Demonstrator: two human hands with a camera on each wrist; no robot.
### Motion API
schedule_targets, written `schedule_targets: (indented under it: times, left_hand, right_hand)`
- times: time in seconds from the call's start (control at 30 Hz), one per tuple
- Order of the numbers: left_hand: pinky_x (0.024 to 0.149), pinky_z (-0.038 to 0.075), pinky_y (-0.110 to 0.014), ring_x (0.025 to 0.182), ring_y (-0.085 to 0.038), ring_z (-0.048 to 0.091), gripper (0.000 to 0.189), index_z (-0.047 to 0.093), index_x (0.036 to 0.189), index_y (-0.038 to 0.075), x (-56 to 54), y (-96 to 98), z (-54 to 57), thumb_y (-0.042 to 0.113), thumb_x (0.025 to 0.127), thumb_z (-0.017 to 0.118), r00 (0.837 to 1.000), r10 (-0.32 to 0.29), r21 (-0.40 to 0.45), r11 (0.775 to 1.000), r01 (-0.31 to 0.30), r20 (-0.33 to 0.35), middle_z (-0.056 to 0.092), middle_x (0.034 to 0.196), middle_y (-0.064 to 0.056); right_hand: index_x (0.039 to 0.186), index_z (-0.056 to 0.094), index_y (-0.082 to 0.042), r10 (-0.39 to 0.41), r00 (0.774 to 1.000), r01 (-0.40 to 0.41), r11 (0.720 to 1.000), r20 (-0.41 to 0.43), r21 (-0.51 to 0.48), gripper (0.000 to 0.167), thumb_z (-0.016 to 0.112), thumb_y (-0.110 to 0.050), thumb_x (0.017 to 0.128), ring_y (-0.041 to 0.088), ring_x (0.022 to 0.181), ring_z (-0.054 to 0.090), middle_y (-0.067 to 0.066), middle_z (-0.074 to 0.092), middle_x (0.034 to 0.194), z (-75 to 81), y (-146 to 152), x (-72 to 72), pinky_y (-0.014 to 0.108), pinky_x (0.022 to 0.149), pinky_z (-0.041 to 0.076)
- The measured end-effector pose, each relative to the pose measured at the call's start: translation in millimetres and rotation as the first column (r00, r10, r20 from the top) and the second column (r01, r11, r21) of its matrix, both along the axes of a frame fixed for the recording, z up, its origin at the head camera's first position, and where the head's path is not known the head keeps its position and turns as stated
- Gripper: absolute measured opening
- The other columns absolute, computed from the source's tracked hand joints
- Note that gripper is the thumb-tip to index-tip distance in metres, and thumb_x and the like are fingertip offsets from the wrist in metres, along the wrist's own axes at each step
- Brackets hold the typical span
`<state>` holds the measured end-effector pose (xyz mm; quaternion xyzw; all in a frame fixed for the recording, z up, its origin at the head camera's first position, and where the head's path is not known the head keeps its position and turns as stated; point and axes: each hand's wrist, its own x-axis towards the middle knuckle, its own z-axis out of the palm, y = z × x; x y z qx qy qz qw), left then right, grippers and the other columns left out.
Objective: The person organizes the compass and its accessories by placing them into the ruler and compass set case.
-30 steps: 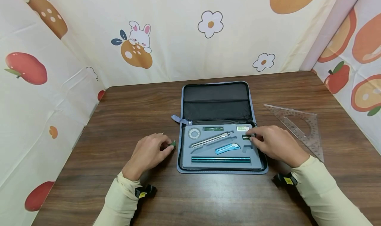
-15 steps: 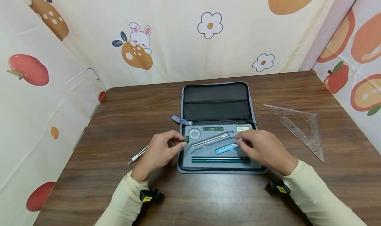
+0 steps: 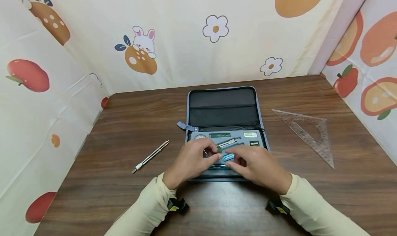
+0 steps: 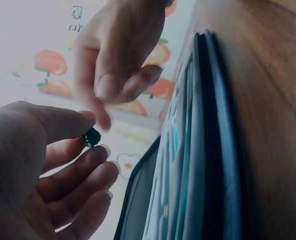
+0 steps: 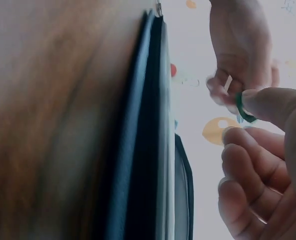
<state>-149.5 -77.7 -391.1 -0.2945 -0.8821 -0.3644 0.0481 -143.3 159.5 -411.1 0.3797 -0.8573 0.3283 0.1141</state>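
Between the thumb and fingertips of my left hand (image 3: 193, 160) is a small dark green ridged piece (image 3: 219, 149), also visible in the left wrist view as a green knob (image 4: 91, 137). My right hand (image 3: 262, 163) faces it from the other side, thumb and fingers apart and gently bent, fingertips close to the piece. Both hands are over the lower tray of an unzipped blue case (image 3: 223, 117). Under them lie a blue utility knife (image 3: 228, 157), dark teal pencils (image 3: 221, 167) and a silver drawing compass (image 3: 229, 142), all partly hidden.
Left of the case, a second silver compass (image 3: 150, 156) lies on the wooden table (image 3: 124, 125). At right is a clear set square (image 3: 319, 139). The tray also holds a sharpener (image 3: 254, 143), a white eraser (image 3: 250, 134) and a green lead box (image 3: 220, 135). Printed curtains surround the table.
My left hand has carried the green piece rightward from the table over the case, uncovering the compass at left. My right hand has left the sharpener and come left towards it.
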Motion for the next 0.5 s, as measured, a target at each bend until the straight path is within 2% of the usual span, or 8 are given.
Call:
schedule_targets:
  times: [0.23, 0.33, 0.5]
  left_hand:
    - [0.067, 0.054, -0.026, 0.074, 0.0, 0.058, 0.006, 0.071, 0.089, 0.017, 4.0, 6.8, -3.0, 0.019, 0.095, 0.072, 0.997, -0.072, 0.078, 0.994, 0.072, -0.004, 0.064, 0.084, 0.01]
    - [0.068, 0.055, -0.029, 0.076, 0.0, 0.059, 0.014, 0.073, 0.093, 0.017, 5.3, 6.7, -4.4, 0.023, 0.101, 0.064, 0.994, -0.102, 0.091, 0.99, 0.104, -0.022, 0.067, 0.088, 0.009]
    - [0.072, 0.053, -0.027, 0.083, 0.0, 0.059, 0.021, 0.074, 0.099, 0.017, 6.4, 5.7, -8.3, 0.025, 0.105, 0.056, 0.981, -0.16, 0.06, 0.984, 0.167, -0.105, 0.068, 0.096, 0.008]
  right_hand:
    - [0.094, 0.068, -0.016, 0.022, 0.999, -0.025, 0.997, -0.043, -0.067, 0.012, 0.078, -0.019, 0.089, -0.005, 0.057, 0.042, -0.02, 0.048, 0.069, -0.8, -8.2, 2.3, 0.017, 0.053, 0.04]
    - [0.097, 0.07, -0.016, 0.006, 0.999, -0.009, 0.997, -0.034, -0.081, 0.009, 0.076, -0.018, 0.091, -0.006, 0.058, 0.044, -0.019, 0.052, 0.07, -2.1, -8.0, 3.3, 0.017, 0.053, 0.042]
    - [0.099, 0.073, -0.013, -0.032, 0.999, 0.028, 0.995, -0.039, -0.095, 0.009, 0.076, -0.015, 0.09, -0.007, 0.062, 0.052, -0.015, 0.063, 0.075, -6.5, -7.4, 2.5, 0.018, 0.055, 0.047]
